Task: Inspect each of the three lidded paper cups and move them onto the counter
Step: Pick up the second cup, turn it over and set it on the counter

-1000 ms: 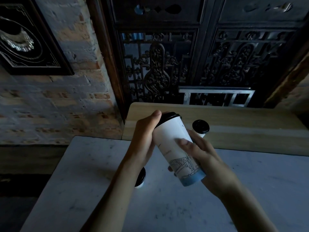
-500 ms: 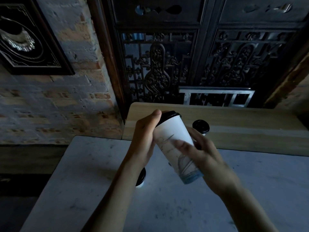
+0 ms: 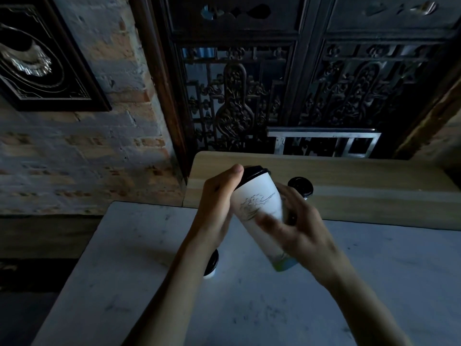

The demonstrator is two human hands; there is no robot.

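1. Up close, a pale marble table (image 3: pixel 129 283) fills the near ground; its left edge runs diagonally down toward the near left, with dark floor beyond it. Bare tabletop lies open near and right of the hands.
2. Wooden counter (image 3: pixel 374 186) butts against the table's far edge, rounded at its far-left corner. Behind it a carved dark screen (image 3: pixel 237 101); brick wall (image 3: pixel 87 158) to the left.
3. Held cup (image 3: pixel 259 208), white with black lid, tilted with lid far-left and blue base near-right, up off the table.
4. Change since a second ago: the cup has been turned. The building sketch near the base is gone from view; a wispy line drawing now faces up. Tilt and place are much the same.
5. Left hand (image 3: pixel 217 208) is closed around the cup's upper left side, thumb at the lid rim. Right hand (image 3: pixel 301 231) wraps the lower right side, its fingers (image 3: pixel 268 223) blurred across the front.
6. Second cup (image 3: pixel 300 187) stands on the counter, just beyond the right hand.
7. Third cup (image 3: pixel 212 264) sits on the table, mostly hidden under the left wrist.
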